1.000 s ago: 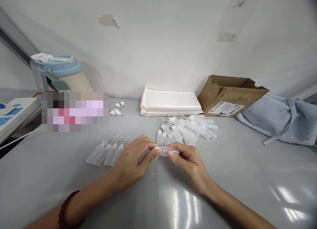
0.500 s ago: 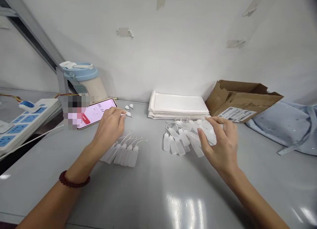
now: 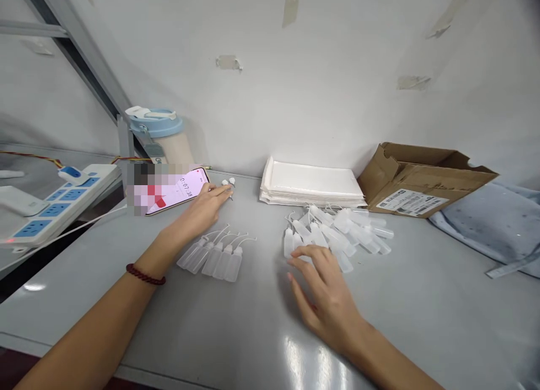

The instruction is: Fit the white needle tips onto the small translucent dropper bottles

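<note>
My left hand reaches out over the desk beside the phone, its fingers stretched flat at a few small white caps with dark tips. Some of the caps are hidden under the fingertips. Nearer to me lies a row of several clear plastic squeeze bottles with thin white tethers at their necks. My right hand hovers at the near edge of a loose pile of similar bottles. Its thumb and fingers are apart, with nothing between them.
A phone showing a timer lies behind my left wrist, in front of a blue-lidded cup. White envelopes are stacked at the wall. To the right stand an open cardboard box and grey-blue fabric; a power strip sits left.
My right hand has moved left and nearer to me, away from the pile's right side. My left hand's fingers have straightened over the caps. The view has shifted slightly left.
</note>
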Tool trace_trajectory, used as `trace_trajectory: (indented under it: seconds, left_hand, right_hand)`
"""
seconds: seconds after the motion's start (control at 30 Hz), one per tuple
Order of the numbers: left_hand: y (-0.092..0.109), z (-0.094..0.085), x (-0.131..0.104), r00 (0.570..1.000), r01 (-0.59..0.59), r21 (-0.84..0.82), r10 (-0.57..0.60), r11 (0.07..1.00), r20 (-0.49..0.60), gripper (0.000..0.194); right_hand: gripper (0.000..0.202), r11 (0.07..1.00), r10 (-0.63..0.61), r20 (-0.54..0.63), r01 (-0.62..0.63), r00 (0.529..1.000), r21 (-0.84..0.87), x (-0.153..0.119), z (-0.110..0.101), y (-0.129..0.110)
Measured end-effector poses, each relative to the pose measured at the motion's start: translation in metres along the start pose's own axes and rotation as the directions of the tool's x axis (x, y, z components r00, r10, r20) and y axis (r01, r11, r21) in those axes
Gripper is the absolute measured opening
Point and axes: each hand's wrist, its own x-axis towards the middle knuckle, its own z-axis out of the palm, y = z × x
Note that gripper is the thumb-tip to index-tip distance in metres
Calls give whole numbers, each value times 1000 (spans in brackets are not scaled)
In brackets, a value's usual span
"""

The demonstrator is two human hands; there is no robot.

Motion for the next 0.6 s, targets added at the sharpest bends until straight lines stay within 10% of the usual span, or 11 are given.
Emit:
trace_trajectory:
  seconds: [0.6]
  left_hand:
    - [27, -23, 0, 986, 166, -152, -169, 974, -8, 26]
  right_hand:
    - [58, 979, 99, 387, -160, 917, 129, 57, 40, -40]
